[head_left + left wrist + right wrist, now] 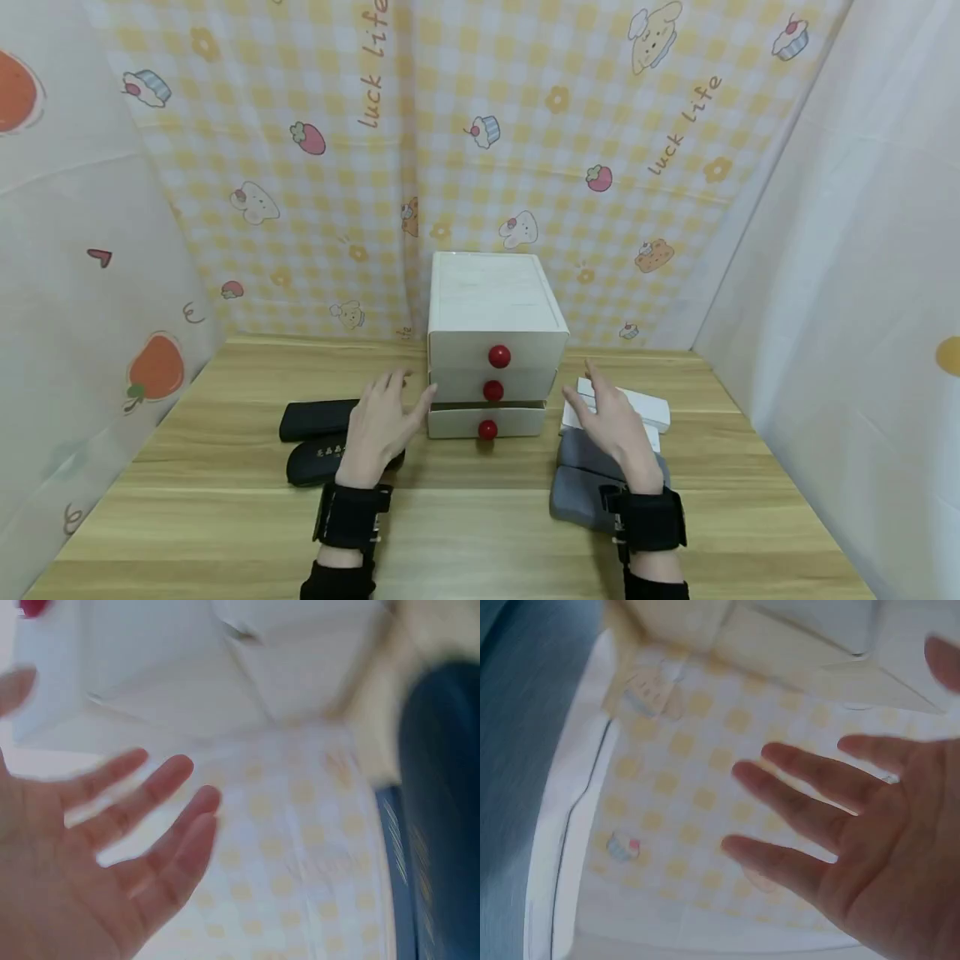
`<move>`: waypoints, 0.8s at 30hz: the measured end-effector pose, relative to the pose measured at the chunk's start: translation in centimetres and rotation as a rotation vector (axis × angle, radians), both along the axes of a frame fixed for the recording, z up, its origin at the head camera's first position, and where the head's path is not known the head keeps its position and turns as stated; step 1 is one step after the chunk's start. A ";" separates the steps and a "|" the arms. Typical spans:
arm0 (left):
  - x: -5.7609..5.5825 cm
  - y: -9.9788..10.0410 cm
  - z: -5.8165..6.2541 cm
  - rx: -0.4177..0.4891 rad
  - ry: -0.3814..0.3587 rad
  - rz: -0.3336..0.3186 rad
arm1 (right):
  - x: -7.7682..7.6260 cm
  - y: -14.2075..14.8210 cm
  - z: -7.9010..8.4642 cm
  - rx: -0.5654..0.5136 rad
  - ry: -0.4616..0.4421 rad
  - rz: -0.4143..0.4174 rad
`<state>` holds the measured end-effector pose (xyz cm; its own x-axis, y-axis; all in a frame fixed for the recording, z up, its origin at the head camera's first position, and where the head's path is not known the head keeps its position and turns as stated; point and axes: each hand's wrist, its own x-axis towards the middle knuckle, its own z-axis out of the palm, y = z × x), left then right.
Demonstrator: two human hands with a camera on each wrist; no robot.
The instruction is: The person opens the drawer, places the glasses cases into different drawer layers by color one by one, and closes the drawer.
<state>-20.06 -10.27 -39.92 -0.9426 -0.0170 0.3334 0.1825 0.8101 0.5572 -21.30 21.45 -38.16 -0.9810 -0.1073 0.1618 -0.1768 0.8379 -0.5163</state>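
A small white drawer box (487,292) stands at the back middle, its drawer fronts stacked and each bearing a round red knob (498,357). A dark gap shows above the lowest drawer front (453,422). My left hand (381,425), fingers spread and holding nothing, is left of the box. It overlaps two black cases, a plain one (311,421) and one with lettering (311,462). On the other side my right hand (617,425) is also spread and holds nothing. It overlaps white boxes (648,408) and two grey cases (581,496). Both palms show in the wrist views.
All of it stands on a wood-grain table (465,533). Behind the drawer box hangs a yellow checked cloth (465,183) with printed figures. White cloths close off the left side (60,333) and the right side (840,250).
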 end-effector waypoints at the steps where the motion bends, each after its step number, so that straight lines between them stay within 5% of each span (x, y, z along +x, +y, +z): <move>1: 0.1 0.4 0.3 0.028 0.024 0.001 | -0.1 0.0 0.3 -0.032 0.006 0.004; 5: 0.4 2.4 1.7 0.224 0.047 -0.063 | -1.0 0.0 2.0 -0.108 0.037 0.022; 12: -0.1 5.9 3.2 0.532 -0.143 -0.190 | -4.0 -0.3 6.5 -0.142 -0.014 0.093; 17: -1.1 7.6 3.7 0.610 -0.200 -0.209 | -5.9 -0.7 8.0 -0.095 -0.117 0.105; 24: -2.1 8.9 3.8 0.636 -0.200 -0.119 | -7.4 -1.2 8.5 -0.085 -0.224 0.145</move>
<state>-22.16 -1.41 -36.08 -0.9927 -0.0447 0.1117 0.0938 0.2943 0.9511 -28.66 20.27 -29.70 -0.9688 -0.2441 -0.0433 -0.1648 0.7645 -0.6232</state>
